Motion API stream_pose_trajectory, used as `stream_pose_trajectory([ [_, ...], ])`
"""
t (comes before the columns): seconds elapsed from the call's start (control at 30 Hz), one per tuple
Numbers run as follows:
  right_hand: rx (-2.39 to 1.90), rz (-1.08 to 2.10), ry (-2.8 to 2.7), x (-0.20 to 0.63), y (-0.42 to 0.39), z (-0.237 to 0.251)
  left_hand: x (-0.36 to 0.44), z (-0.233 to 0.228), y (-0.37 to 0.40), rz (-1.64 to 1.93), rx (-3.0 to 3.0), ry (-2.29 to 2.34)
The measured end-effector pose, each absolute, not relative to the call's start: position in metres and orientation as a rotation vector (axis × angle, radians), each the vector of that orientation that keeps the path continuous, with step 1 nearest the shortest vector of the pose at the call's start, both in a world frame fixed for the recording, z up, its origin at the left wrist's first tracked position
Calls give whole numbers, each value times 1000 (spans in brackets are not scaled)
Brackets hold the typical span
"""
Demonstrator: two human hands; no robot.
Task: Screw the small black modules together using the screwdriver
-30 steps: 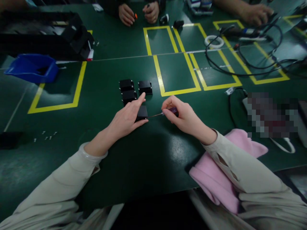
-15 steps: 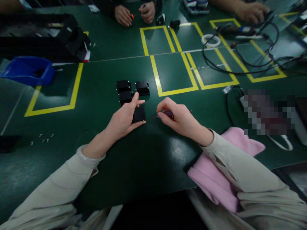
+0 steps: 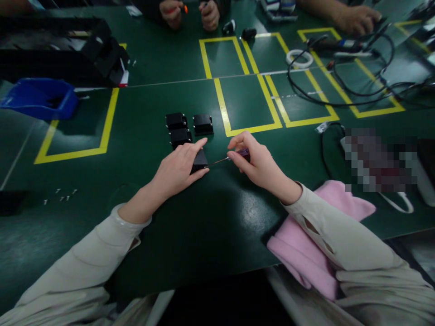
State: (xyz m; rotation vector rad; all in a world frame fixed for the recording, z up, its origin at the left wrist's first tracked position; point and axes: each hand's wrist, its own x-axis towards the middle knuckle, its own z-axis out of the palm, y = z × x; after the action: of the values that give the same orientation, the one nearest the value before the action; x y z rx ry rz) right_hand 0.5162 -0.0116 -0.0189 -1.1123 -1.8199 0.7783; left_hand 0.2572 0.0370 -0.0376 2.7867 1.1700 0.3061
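Observation:
Under my left hand (image 3: 175, 170) is a small black box (image 3: 200, 160), gripped with the thumb along its near side and the fingers over its far side. My right hand (image 3: 256, 160) is closed around the dark purplish handle of a screwdriver (image 3: 220, 161). Its thin shaft points left, and the tip meets the right end of the box near a corner. Just beyond my left hand stand more black boxes (image 3: 178, 136) with small shiny screws at their ends. One separate black box (image 3: 203, 124) sits to their right.
Several loose screws (image 3: 63, 198) lie at the left. A blue bin (image 3: 41, 97) and a long black rack (image 3: 57, 54) stand at the far left. A pink cloth (image 3: 302, 249) lies under my right forearm. Co-workers' hands (image 3: 210, 16) and black cables (image 3: 306, 97) are across the table.
The black box under my left hand has turned slightly, and my left fingers have drawn closer over it. My right hand has shifted a little right and up, with more of the screwdriver shaft showing.

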Motion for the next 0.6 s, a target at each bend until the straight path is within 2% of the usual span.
stream_pose_trajectory([
  [0.23,-1130,895,-1704,519,-6,-25,267,-23,37,133,2816,1195],
  [0.6,-1172,859,-1694,522,-5,-27,269,-19,38,98,2831,1160],
])
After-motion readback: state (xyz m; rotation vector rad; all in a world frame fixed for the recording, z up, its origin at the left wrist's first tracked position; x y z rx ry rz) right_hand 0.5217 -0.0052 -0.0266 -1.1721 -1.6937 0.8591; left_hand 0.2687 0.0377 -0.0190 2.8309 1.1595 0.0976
